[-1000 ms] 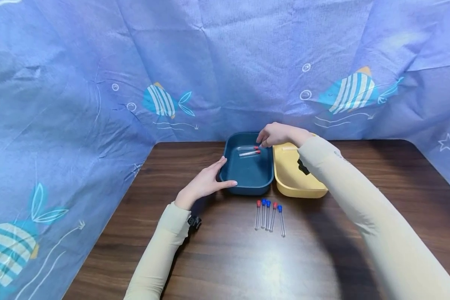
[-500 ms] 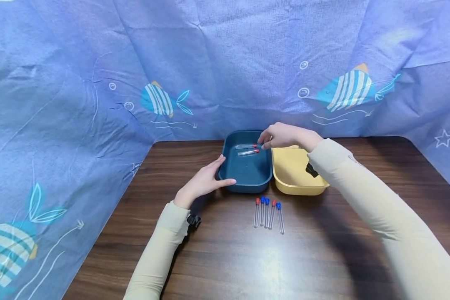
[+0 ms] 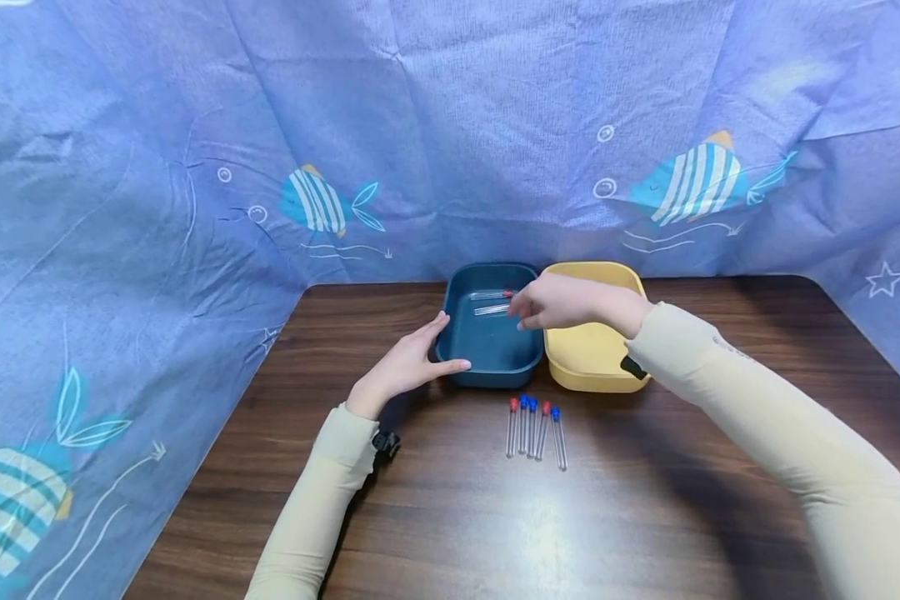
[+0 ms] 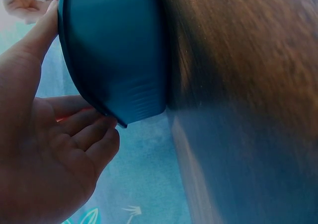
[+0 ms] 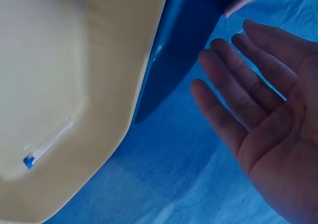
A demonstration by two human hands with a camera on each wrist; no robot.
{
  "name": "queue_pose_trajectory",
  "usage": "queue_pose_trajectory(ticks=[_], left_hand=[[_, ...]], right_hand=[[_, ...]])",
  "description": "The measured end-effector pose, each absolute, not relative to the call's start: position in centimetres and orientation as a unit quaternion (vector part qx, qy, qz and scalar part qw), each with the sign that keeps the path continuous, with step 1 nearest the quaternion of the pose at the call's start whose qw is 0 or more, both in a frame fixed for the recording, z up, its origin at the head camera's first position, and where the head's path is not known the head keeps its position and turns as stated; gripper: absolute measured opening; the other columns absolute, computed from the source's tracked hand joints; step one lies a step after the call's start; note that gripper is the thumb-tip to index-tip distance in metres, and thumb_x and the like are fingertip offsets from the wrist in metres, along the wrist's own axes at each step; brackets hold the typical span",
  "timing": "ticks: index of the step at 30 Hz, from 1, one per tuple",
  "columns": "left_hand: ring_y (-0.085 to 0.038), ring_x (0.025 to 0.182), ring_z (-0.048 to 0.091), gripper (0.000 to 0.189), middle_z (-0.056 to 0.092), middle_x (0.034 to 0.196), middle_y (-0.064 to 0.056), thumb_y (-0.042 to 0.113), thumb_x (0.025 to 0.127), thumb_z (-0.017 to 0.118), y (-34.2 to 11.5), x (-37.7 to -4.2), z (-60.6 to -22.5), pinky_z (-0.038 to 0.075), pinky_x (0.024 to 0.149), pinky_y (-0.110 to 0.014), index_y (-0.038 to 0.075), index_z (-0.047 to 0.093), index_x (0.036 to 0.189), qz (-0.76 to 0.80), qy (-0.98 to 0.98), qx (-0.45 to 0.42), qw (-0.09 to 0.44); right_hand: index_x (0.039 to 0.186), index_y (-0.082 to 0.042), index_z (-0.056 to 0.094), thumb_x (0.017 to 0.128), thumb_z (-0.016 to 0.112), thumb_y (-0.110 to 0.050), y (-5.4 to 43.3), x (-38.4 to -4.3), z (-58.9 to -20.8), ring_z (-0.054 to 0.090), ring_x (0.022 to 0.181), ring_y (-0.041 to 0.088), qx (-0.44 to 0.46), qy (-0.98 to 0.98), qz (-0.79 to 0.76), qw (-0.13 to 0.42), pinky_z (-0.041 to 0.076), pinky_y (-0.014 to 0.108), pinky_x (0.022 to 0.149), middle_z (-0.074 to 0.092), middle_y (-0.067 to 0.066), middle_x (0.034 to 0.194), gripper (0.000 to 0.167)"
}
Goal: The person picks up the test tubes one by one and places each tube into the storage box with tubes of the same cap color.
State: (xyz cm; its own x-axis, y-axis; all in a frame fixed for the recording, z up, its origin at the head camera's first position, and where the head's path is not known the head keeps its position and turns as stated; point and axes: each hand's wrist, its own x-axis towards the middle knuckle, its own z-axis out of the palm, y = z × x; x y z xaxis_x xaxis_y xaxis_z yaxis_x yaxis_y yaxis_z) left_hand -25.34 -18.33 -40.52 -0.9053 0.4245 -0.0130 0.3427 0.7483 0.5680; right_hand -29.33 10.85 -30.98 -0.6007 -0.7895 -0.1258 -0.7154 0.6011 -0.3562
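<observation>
My left hand (image 3: pixel 401 362) rests with spread fingers and thumb on the rim of the dark blue bin (image 3: pixel 487 354), at its near left corner. In the left wrist view, the fingertips touch the rim from outside. Inside lie two clear test tubes (image 3: pixel 487 296), one red cap visible, the other behind my right hand (image 3: pixel 566 302). That hand hovers over the bin's right side, fingers loosely bent and holding nothing. Beside it stands the yellow bin (image 3: pixel 588 354); the right wrist view shows a blue-capped test tube (image 5: pixel 49 143) in it, hidden in the head view.
Several test tubes (image 3: pixel 532 433) with red and blue caps lie in a row on the brown wood-grain table (image 3: pixel 450 517), in front of the bins. A blue cloth (image 3: pixel 450 133) printed with fish hangs behind the table and along its left side.
My right hand has moved slightly toward the near side of the blue bin, covering one tube's red cap and uncovering the yellow bin's back rim. My left hand has stayed on the rim.
</observation>
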Motion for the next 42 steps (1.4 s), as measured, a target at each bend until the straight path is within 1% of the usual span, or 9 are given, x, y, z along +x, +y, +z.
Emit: queue_pose_trajectory(ticks=[5, 7, 12, 16, 20, 30, 34, 38, 42], left_hand=[[-0.024, 0.150, 0.026, 0.103, 0.017, 0.167, -0.001, 0.071, 0.087, 0.063, -17.6, -25.4, -40.5, 0.029, 0.118, -0.048, 0.012, 0.023, 0.162, 0.292, 0.926, 0.223, 0.083], [-0.024, 0.151, 0.025, 0.104, 0.016, 0.168, -0.002, 0.071, 0.087, 0.061, -17.4, -25.4, -40.5, 0.029, 0.118, -0.047, 0.012, 0.021, 0.162, 0.292, 0.924, 0.231, 0.090], [-0.024, 0.151, 0.025, 0.102, 0.017, 0.168, -0.002, 0.068, 0.088, 0.064, -17.4, -25.1, -40.3, 0.030, 0.118, -0.048, 0.011, 0.022, 0.162, 0.292, 0.927, 0.218, 0.088], [-0.024, 0.151, 0.025, 0.102, 0.016, 0.168, -0.002, 0.067, 0.088, 0.065, -17.7, -24.8, -40.2, 0.030, 0.117, -0.048, 0.011, 0.022, 0.162, 0.294, 0.927, 0.215, 0.090], [-0.024, 0.151, 0.024, 0.102, 0.015, 0.168, -0.002, 0.068, 0.088, 0.063, -17.9, -24.7, -40.4, 0.031, 0.117, -0.048, 0.012, 0.022, 0.162, 0.292, 0.927, 0.218, 0.092], [-0.022, 0.151, 0.023, 0.102, 0.016, 0.168, -0.003, 0.068, 0.088, 0.064, -18.2, -24.8, -40.1, 0.029, 0.118, -0.047, 0.012, 0.021, 0.162, 0.289, 0.928, 0.216, 0.087], [-0.022, 0.151, 0.023, 0.103, 0.015, 0.168, -0.002, 0.067, 0.088, 0.065, -18.2, -24.7, -40.0, 0.029, 0.118, -0.047, 0.011, 0.021, 0.162, 0.288, 0.929, 0.214, 0.087], [-0.023, 0.151, 0.024, 0.102, 0.016, 0.168, -0.003, 0.066, 0.087, 0.066, -18.3, -24.7, -39.9, 0.029, 0.118, -0.048, 0.011, 0.022, 0.162, 0.292, 0.929, 0.213, 0.083], [-0.024, 0.151, 0.025, 0.103, 0.016, 0.167, -0.002, 0.068, 0.087, 0.065, -18.6, -24.7, -39.8, 0.030, 0.117, -0.048, 0.011, 0.022, 0.162, 0.293, 0.929, 0.211, 0.084]], right_hand=[[0.124, -0.004, 0.070, 0.098, 0.066, -0.014, 10.8, -27.3, -31.3, 0.068, 0.098, 0.019, -0.466, 0.864, -0.141, 0.124, 0.056, 0.042, 0.088, 0.073, 0.007, 0.109, 0.028], [0.120, -0.005, 0.072, 0.098, 0.067, -0.013, 10.7, -26.2, -31.4, 0.068, 0.094, 0.016, -0.484, 0.856, -0.137, 0.115, 0.056, 0.040, 0.086, 0.073, 0.005, 0.106, 0.024], [0.110, -0.011, 0.074, 0.098, 0.068, -0.015, 9.3, -23.5, -31.7, 0.067, 0.093, 0.013, -0.528, 0.835, -0.119, 0.105, 0.057, 0.034, 0.085, 0.071, 0.000, 0.104, 0.014], [0.110, -0.014, 0.073, 0.098, 0.068, -0.015, 8.4, -21.4, -32.4, 0.067, 0.093, 0.012, -0.550, 0.821, -0.107, 0.111, 0.056, 0.030, 0.085, 0.069, -0.002, 0.104, 0.014], [0.112, -0.012, 0.073, 0.097, 0.069, -0.014, 8.0, -20.1, -33.4, 0.068, 0.092, 0.013, -0.574, 0.806, -0.095, 0.105, 0.056, 0.026, 0.084, 0.070, -0.001, 0.104, 0.015], [0.110, -0.008, 0.074, 0.094, 0.069, -0.004, 8.5, -19.8, -36.1, 0.069, 0.089, 0.009, -0.590, 0.797, -0.091, 0.095, 0.055, 0.020, 0.078, 0.070, 0.000, 0.101, 0.017], [0.112, -0.008, 0.074, 0.094, 0.069, -0.002, 8.5, -19.9, -36.9, 0.068, 0.089, 0.009, -0.587, 0.800, -0.073, 0.095, 0.055, 0.020, 0.079, 0.068, 0.002, 0.101, 0.019], [0.113, -0.008, 0.075, 0.091, 0.070, 0.003, 8.3, -20.1, -37.3, 0.068, 0.091, 0.010, -0.585, 0.806, -0.058, 0.074, 0.056, 0.022, 0.081, 0.069, 0.002, 0.103, 0.025], [0.114, -0.009, 0.076, 0.091, 0.071, 0.003, 8.0, -20.5, -37.6, 0.069, 0.091, 0.011, -0.583, 0.809, -0.046, 0.058, 0.057, 0.023, 0.083, 0.069, 0.002, 0.104, 0.027]])
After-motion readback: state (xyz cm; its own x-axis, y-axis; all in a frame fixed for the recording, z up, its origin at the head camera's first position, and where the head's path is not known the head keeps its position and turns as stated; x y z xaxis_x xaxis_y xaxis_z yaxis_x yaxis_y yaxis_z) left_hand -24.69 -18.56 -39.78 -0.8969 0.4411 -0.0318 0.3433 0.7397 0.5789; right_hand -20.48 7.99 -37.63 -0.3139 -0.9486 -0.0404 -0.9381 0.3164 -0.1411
